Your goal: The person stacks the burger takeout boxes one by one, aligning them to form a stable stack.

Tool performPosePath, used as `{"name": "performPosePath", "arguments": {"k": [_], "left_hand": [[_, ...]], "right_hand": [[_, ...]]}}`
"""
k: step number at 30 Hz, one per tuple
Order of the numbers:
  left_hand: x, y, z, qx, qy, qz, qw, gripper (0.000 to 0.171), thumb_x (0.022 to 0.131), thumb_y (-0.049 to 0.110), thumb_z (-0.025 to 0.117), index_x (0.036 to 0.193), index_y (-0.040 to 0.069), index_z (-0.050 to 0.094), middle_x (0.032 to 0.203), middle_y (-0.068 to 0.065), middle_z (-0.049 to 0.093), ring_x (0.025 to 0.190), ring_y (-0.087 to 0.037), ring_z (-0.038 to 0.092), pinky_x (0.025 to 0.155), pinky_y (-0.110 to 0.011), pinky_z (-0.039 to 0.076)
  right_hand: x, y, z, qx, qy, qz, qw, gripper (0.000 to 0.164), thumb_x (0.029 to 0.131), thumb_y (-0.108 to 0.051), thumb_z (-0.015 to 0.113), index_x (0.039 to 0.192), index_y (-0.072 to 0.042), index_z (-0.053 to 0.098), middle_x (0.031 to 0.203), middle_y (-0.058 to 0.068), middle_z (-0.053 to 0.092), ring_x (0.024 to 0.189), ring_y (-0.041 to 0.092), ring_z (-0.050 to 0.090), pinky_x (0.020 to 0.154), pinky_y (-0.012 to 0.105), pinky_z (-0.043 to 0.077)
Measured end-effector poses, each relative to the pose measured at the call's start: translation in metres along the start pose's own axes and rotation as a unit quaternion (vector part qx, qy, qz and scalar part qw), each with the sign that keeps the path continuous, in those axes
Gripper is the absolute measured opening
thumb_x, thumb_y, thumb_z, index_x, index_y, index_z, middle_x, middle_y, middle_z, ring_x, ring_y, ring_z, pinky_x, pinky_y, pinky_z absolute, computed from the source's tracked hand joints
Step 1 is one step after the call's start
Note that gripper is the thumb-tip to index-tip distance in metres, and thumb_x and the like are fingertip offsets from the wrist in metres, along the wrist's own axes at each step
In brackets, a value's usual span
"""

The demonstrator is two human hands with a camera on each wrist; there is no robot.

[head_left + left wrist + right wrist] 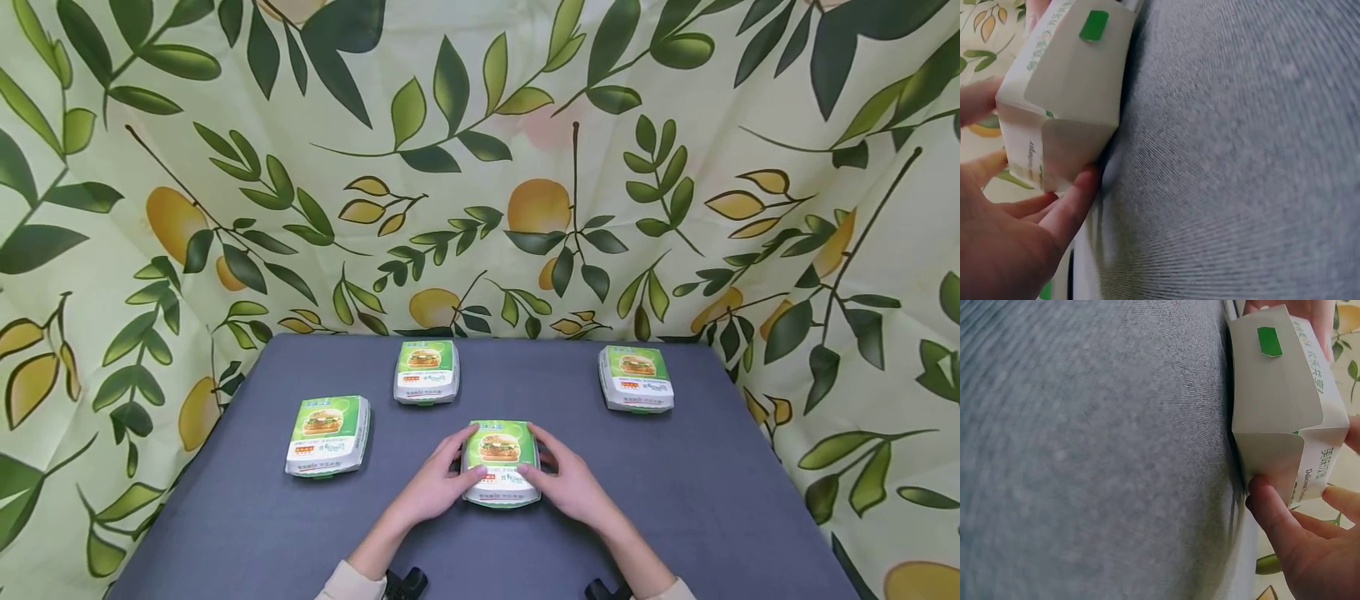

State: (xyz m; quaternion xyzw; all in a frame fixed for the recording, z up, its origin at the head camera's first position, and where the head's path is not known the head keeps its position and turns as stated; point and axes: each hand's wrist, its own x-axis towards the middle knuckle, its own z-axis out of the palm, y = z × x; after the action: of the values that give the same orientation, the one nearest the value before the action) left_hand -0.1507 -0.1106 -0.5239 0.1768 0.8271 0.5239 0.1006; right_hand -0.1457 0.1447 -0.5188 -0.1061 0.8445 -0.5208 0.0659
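Note:
A burger box (501,454) with a green and white lid and a printed burger sits near the middle of the table. My left hand (438,483) grips its left side, thumb over the lid's front corner and fingers along the side. On the opposite side my right hand (570,483) holds it the same way. In the left wrist view, fingertips press the white side wall of the box (1072,81), low down near the cloth. The right wrist view shows the closed front flap with its green tab (1269,341), and the right fingers (1275,515) against the side.
Three similar burger boxes lie on the grey-blue table (247,533): one at left (327,436), one at back centre (426,372) and one at back right (636,379). A leaf-and-fruit patterned curtain (480,183) hangs behind and along both sides.

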Motion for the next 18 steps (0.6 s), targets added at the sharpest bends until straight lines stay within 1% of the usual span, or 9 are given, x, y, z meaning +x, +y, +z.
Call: {"name": "performPosePath", "arguments": {"k": [2, 3, 5, 7, 9, 10, 13, 18], "left_hand": [[0.0, 0.001, 0.0, -0.006, -0.007, -0.001, 1.0, 0.08, 0.093, 0.038, 0.074, 0.159, 0.016, 0.034, 0.156, -0.02, 0.034, 0.132, -0.033, 0.049, 0.093, -0.039, 0.053], [0.0, 0.001, 0.001, -0.003, -0.008, -0.002, 1.0, 0.086, 0.09, 0.039, 0.078, 0.159, 0.016, 0.033, 0.157, -0.02, 0.032, 0.133, -0.033, 0.046, 0.096, -0.042, 0.051], [-0.001, 0.001, 0.002, 0.004, -0.007, -0.005, 1.0, 0.097, 0.083, 0.041, 0.084, 0.16, 0.016, 0.03, 0.159, -0.019, 0.028, 0.136, -0.035, 0.042, 0.101, -0.049, 0.047], [-0.001, 0.001, 0.004, 0.017, -0.002, -0.009, 0.9998, 0.105, 0.078, 0.043, 0.087, 0.16, 0.016, 0.029, 0.16, -0.019, 0.027, 0.14, -0.037, 0.038, 0.107, -0.056, 0.04], [-0.001, 0.001, 0.006, 0.026, 0.004, -0.013, 0.9996, 0.108, 0.075, 0.045, 0.088, 0.16, 0.016, 0.029, 0.161, -0.017, 0.027, 0.142, -0.038, 0.035, 0.11, -0.059, 0.033], [-0.001, 0.001, 0.007, 0.027, 0.006, -0.014, 0.9995, 0.108, 0.075, 0.046, 0.088, 0.16, 0.017, 0.029, 0.16, -0.017, 0.027, 0.143, -0.037, 0.035, 0.111, -0.06, 0.032], [-0.001, 0.0, 0.009, 0.027, 0.011, -0.016, 0.9994, 0.107, 0.075, 0.046, 0.088, 0.16, 0.018, 0.029, 0.16, -0.015, 0.029, 0.143, -0.035, 0.035, 0.111, -0.06, 0.032], [0.0, 0.0, 0.012, 0.033, 0.021, -0.018, 0.9991, 0.108, 0.074, 0.046, 0.089, 0.16, 0.018, 0.029, 0.159, -0.015, 0.031, 0.142, -0.035, 0.037, 0.111, -0.059, 0.033]], "right_hand": [[0.0, -0.001, 0.0, 0.0, 0.0, 0.004, 1.0, 0.072, 0.094, -0.036, 0.074, 0.155, -0.013, 0.043, 0.153, 0.017, 0.046, 0.126, 0.036, 0.059, 0.098, 0.048, 0.05], [-0.001, -0.001, -0.001, -0.001, -0.001, 0.006, 1.0, 0.072, 0.095, -0.037, 0.073, 0.155, -0.013, 0.043, 0.153, 0.017, 0.046, 0.126, 0.036, 0.059, 0.099, 0.048, 0.05], [-0.001, -0.001, -0.002, 0.002, -0.009, 0.012, 1.0, 0.073, 0.094, -0.039, 0.073, 0.156, -0.015, 0.042, 0.155, 0.015, 0.044, 0.127, 0.034, 0.058, 0.1, 0.047, 0.049], [-0.001, -0.001, -0.005, 0.001, -0.016, 0.011, 1.0, 0.073, 0.095, -0.04, 0.073, 0.156, -0.016, 0.042, 0.154, 0.015, 0.045, 0.128, 0.034, 0.057, 0.1, 0.046, 0.05], [-0.002, -0.002, -0.008, -0.003, -0.02, 0.008, 1.0, 0.071, 0.095, -0.04, 0.072, 0.155, -0.016, 0.043, 0.153, 0.015, 0.046, 0.128, 0.034, 0.056, 0.1, 0.045, 0.05], [-0.002, -0.002, -0.01, -0.007, -0.021, 0.007, 1.0, 0.07, 0.095, -0.04, 0.072, 0.155, -0.016, 0.043, 0.152, 0.015, 0.046, 0.129, 0.034, 0.056, 0.1, 0.044, 0.05], [-0.003, -0.002, -0.019, -0.024, -0.019, 0.01, 0.999, 0.069, 0.096, -0.039, 0.071, 0.154, -0.014, 0.044, 0.152, 0.017, 0.047, 0.131, 0.036, 0.054, 0.103, 0.046, 0.048], [-0.002, -0.004, -0.039, -0.064, -0.005, 0.019, 0.998, 0.069, 0.097, -0.038, 0.07, 0.154, -0.01, 0.043, 0.154, 0.018, 0.045, 0.133, 0.041, 0.051, 0.104, 0.051, 0.046]]}}
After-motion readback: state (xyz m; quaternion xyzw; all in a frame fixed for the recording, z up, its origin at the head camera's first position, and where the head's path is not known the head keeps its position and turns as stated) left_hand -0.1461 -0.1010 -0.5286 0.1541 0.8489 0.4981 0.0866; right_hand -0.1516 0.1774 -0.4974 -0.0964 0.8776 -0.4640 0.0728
